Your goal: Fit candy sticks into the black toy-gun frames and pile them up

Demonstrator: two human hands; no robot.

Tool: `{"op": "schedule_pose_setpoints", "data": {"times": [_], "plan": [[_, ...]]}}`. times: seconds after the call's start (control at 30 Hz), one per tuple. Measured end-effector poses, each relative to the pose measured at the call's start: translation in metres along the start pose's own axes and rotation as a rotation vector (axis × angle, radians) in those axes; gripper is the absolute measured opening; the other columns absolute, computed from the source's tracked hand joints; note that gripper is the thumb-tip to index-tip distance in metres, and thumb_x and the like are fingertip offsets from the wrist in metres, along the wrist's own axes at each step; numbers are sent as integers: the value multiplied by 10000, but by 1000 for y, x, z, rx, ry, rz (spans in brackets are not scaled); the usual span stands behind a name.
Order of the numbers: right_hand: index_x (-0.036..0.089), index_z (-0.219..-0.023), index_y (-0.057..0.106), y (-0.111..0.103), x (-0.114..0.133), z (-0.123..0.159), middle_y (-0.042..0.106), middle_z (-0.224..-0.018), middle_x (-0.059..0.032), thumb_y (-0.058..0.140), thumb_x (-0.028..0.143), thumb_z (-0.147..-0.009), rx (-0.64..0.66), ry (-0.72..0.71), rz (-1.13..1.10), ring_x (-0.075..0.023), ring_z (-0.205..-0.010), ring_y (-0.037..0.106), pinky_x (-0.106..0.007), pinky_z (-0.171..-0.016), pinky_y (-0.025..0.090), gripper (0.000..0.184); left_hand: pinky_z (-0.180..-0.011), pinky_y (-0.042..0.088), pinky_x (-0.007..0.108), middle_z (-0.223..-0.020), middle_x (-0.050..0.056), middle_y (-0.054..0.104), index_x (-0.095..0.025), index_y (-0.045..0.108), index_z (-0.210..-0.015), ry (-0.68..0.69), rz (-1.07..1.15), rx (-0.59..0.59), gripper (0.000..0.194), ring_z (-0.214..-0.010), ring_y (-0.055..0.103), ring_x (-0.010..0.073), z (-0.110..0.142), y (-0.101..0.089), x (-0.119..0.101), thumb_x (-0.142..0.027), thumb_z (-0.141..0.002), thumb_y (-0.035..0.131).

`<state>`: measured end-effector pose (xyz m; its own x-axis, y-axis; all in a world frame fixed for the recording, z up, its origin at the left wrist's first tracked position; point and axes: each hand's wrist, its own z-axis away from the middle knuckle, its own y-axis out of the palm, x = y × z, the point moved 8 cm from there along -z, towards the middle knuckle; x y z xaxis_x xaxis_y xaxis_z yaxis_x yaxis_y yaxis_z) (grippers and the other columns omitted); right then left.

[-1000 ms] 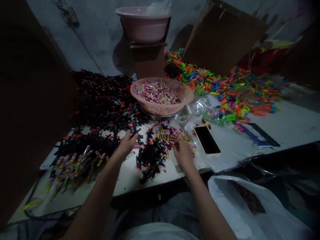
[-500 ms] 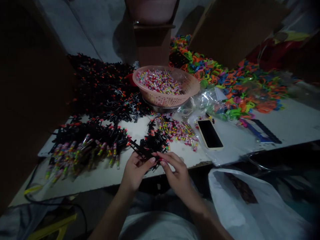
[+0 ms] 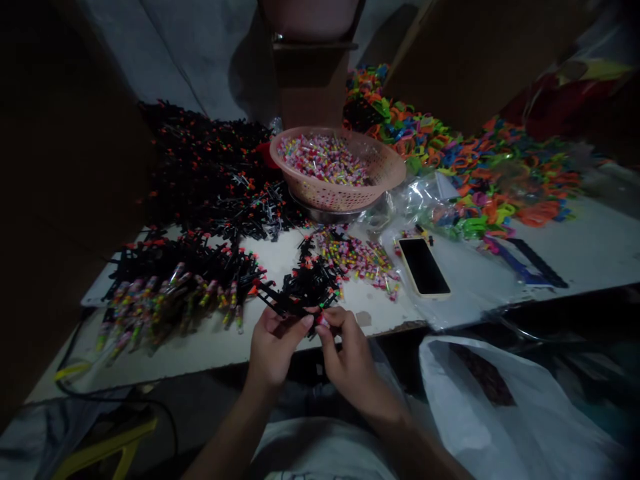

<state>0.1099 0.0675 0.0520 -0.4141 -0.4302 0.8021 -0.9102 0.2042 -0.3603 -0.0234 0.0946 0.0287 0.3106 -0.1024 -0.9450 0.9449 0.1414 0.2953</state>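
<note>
My left hand (image 3: 274,347) is closed around a long black plastic toy piece (image 3: 279,301) with an orange tip that points up and left. Between the thumb and fingers of my right hand (image 3: 347,350) is a small pink-and-white tube (image 3: 323,321), touching the near end of the black piece. Whether the two are joined, I cannot tell. Just beyond my hands lies a small heap of similar black pieces (image 3: 313,280). Next to it, small colourful tubes (image 3: 357,257) are scattered on the white table (image 3: 277,257).
A pink perforated basket (image 3: 340,193) full of small tubes stands behind. Black pieces with tubes attached (image 3: 170,287) lie at left, before a large black pile (image 3: 200,167). A phone (image 3: 424,267), clear plastic bags and bright plastic parts (image 3: 480,173) are at right; a white sack (image 3: 465,387) hangs below.
My right fingers have curled and shifted slightly, and the pink-and-white tube now shows more clearly between them. My left hand keeps its hold. The whole view has shifted a little.
</note>
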Motion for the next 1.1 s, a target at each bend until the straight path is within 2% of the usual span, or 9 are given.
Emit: {"op": "schedule_pose_setpoints", "data": {"times": [0.2,0.4,0.53,0.67,0.73,0.83,0.93,1.03,1.1], "plan": [[203,-904,442,5,3,-1,570,-799,-53,443,218,-906,47,-105,330,-213,-754,549,-359,-690,447,15,-780,523,309,-885,58,726,-151,631,-1040,-154,118,-50,487,-844,671,193,3,-4,21,-235,-593,806],[192,-884,488,13,-11,-7,581,-770,-47,469,283,-895,152,-26,257,-200,-721,549,-313,-647,433,94,-740,535,316,-899,43,691,-165,600,-1000,-188,103,-87,491,-809,656,184,-1,-12,27,-290,-573,808],[184,-1059,539,-2,-49,-22,618,-940,-81,499,340,-897,154,82,299,-222,-865,561,-348,-770,427,228,-715,523,313,-867,25,646,-180,583,-970,80,-271,-218,433,-757,629,178,-25,-63,-28,-422,-643,731],[206,-1024,619,-17,-99,-32,610,-1005,-83,429,212,-919,217,180,515,-236,-966,540,-358,-819,375,217,-802,479,372,-898,39,607,-177,616,-969,440,-1081,-487,298,-861,583,230,-45,-128,-122,-389,-763,583],[230,-1070,620,-15,-114,-31,605,-1042,-75,438,169,-902,287,197,560,-235,-987,530,-349,-816,361,255,-860,454,420,-869,20,581,-203,620,-1014,465,-1338,-541,274,-938,563,260,-55,-153,-152,-350,-831,481],[246,-1081,614,-9,-118,-30,599,-1067,-71,454,153,-884,343,186,631,-244,-993,516,-356,-808,341,271,-908,411,516,-919,22,579,-225,586,-1103,379,-1463,-650,324,-1066,513,347,-63,-181,-172,-365,-834,472],[236,-1063,608,-7,-113,-30,600,-1055,-77,452,148,-876,368,173,700,-250,-984,514,-364,-799,329,259,-940,382,555,-1053,53,604,-212,568,-1149,429,-1483,-577,386,-1118,490,379,-64,-164,-157,-389,-810,517],[213,-1031,600,-9,-112,-32,600,-1023,-87,448,192,-892,372,187,752,-256,-967,519,-364,-783,334,207,-919,442,428,-1079,94,629,-164,595,-1140,528,-1422,-127,361,-1038,560,275,-65,-102,-99,-324,-835,486],[198,-991,596,-11,-114,-33,601,-994,-93,458,244,-903,367,204,779,-261,-947,526,-366,-773,344,170,-932,440,385,-1165,101,615,-163,597,-1161,492,-1440,207,388,-1064,559,235,-62,-59,-48,-142,-822,409]]}}
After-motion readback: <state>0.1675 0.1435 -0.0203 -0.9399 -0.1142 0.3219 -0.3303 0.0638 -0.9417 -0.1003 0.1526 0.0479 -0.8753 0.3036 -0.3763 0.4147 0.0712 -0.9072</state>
